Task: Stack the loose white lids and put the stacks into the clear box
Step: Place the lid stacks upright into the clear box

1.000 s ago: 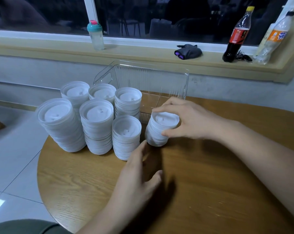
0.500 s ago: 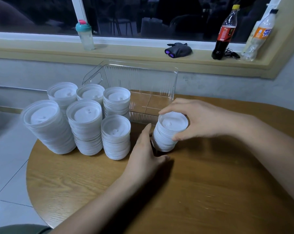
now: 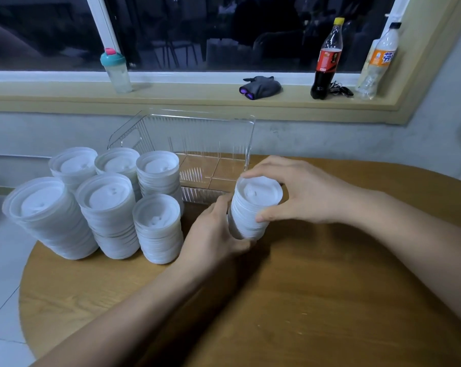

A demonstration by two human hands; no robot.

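A short stack of white lids (image 3: 253,207) is held between both hands just in front of the clear box (image 3: 205,136). My right hand (image 3: 301,192) grips its top and right side with thumb and fingers curled round it. My left hand (image 3: 218,234) cups the stack's lower left side and bottom. The stack leans slightly and seems lifted off the wooden table (image 3: 277,300). Several more lid stacks (image 3: 107,207) stand in two rows at the left of the table, next to the box. The box looks empty inside.
The round table's left edge drops to a tiled floor (image 3: 1,260). Behind the box is a wall and a window sill with a small shaker bottle (image 3: 116,70), a dark glove (image 3: 261,87), a cola bottle (image 3: 326,62) and an orange drink bottle (image 3: 377,64).
My left hand has come up from the table and taken hold of the stack's lower left side. The stack has risen a little and shifted right; the right hand kept its grip.
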